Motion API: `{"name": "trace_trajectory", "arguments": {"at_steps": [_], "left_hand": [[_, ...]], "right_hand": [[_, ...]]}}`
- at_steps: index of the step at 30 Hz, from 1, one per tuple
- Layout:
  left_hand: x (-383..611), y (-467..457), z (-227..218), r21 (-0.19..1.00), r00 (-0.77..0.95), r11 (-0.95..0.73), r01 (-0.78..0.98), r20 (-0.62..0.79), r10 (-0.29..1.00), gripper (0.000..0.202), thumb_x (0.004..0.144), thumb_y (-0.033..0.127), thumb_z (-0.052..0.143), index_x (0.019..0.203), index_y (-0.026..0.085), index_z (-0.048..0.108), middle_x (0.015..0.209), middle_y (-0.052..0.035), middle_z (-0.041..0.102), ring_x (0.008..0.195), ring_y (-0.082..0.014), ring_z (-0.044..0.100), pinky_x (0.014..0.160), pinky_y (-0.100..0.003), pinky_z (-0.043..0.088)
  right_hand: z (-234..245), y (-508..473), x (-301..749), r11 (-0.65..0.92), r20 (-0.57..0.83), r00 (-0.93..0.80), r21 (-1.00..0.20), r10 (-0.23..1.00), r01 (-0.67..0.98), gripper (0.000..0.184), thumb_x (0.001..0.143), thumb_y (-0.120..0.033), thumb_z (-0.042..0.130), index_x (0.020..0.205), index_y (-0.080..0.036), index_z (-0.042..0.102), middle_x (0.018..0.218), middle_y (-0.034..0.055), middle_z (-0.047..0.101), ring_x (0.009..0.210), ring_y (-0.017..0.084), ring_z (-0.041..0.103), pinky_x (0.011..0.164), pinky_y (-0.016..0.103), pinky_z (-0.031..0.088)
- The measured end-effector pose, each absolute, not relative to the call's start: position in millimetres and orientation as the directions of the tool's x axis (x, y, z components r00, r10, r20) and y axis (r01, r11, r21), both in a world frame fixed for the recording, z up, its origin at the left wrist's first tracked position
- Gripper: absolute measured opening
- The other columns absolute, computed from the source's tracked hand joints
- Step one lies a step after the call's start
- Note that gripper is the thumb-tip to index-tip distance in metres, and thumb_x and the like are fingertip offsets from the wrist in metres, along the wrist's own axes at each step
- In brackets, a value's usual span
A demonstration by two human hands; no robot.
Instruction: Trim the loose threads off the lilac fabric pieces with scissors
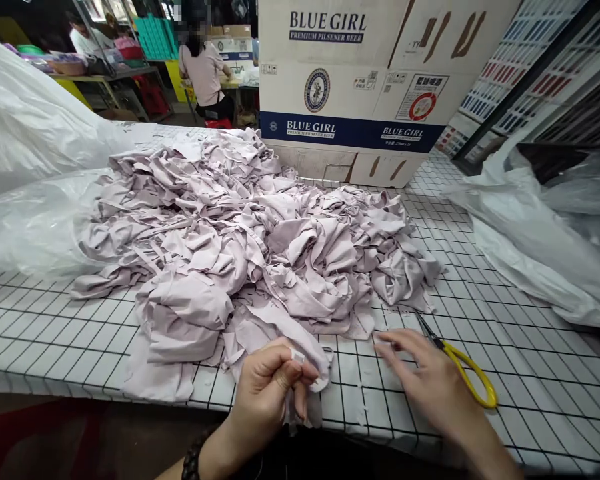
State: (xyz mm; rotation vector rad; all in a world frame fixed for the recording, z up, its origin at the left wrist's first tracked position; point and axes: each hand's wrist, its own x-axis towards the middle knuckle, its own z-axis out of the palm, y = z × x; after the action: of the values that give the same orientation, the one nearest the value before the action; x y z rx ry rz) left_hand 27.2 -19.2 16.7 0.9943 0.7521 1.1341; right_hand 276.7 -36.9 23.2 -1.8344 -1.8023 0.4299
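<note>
At the table's front edge, my left hand (275,380) pinches the edge of a pale mauve cloth piece (293,327), with a small white label (297,356) showing at the thumb and fingertips. The cloth runs back from the fingers toward the heap and hangs a little below them. Off to the right, my right hand (423,373) hovers over the table with its fingers apart, slightly blurred, and I see nothing held in it. Yellow-handled scissors (473,377) lie right beside it, their dark blades pointing away from me and partly behind the hand.
A large heap of mauve cloth pieces (210,247) covers the middle of the grid-patterned table (520,373). Behind it stand beer cartons (350,87). Clear plastic bags (30,220) lie left, white plastic (530,227) right. A person (207,73) sits at another table.
</note>
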Motion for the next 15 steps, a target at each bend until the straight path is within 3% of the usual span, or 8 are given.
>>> {"name": "trace_trajectory", "arguments": {"at_steps": [2,4,9,15], "left_hand": [[27.8,-19.0,15.9,0.94,0.28,0.086,-0.331,0.011,0.96,0.035,0.087,0.044,0.064,0.071,0.014,0.072,0.063,-0.0001,0.059,0.033,-0.0056,0.052,0.036,-0.018,0.039],[29.5,-18.9,17.1,0.956,0.319,0.065,-0.285,0.03,0.947,0.033,0.089,0.041,0.062,0.074,0.014,0.073,0.065,-0.0009,0.059,0.034,-0.0058,0.052,0.037,-0.018,0.04],[32.7,-17.8,20.3,0.975,0.374,-0.013,-0.22,0.097,0.922,0.029,0.093,0.035,0.057,0.081,0.015,0.075,0.06,0.0008,0.056,0.037,-0.0064,0.053,0.042,-0.018,0.044],[32.4,-15.0,19.7,0.976,0.434,0.055,-0.212,0.044,0.9,0.032,0.094,0.038,0.055,0.085,0.013,0.073,0.064,0.0012,0.054,0.038,-0.0063,0.054,0.042,-0.018,0.042]], "right_hand": [[14.7,-47.8,320.1,-0.373,-0.043,0.404,-0.48,0.914,0.794,0.032,0.073,-0.053,0.061,0.083,-0.023,0.066,0.091,0.0105,0.072,0.08,0.03,0.066,0.071,0.045,0.05],[7.4,-56.7,349.1,-0.552,-0.141,0.549,-0.419,0.824,0.721,0.032,0.062,-0.053,0.066,0.075,-0.023,0.062,0.086,0.0106,0.072,0.079,0.032,0.067,0.073,0.046,0.051],[-0.5,-63.7,370.6,-0.602,-0.203,0.584,-0.465,0.786,0.649,0.042,0.057,-0.058,0.066,0.078,-0.023,0.06,0.085,0.0088,0.073,0.077,0.027,0.069,0.073,0.039,0.054],[-5.6,-66.6,388.9,-0.675,-0.261,0.637,-0.45,0.725,0.584,0.045,0.051,-0.056,0.065,0.078,-0.02,0.06,0.076,0.0107,0.072,0.072,0.03,0.069,0.068,0.041,0.053]]}}
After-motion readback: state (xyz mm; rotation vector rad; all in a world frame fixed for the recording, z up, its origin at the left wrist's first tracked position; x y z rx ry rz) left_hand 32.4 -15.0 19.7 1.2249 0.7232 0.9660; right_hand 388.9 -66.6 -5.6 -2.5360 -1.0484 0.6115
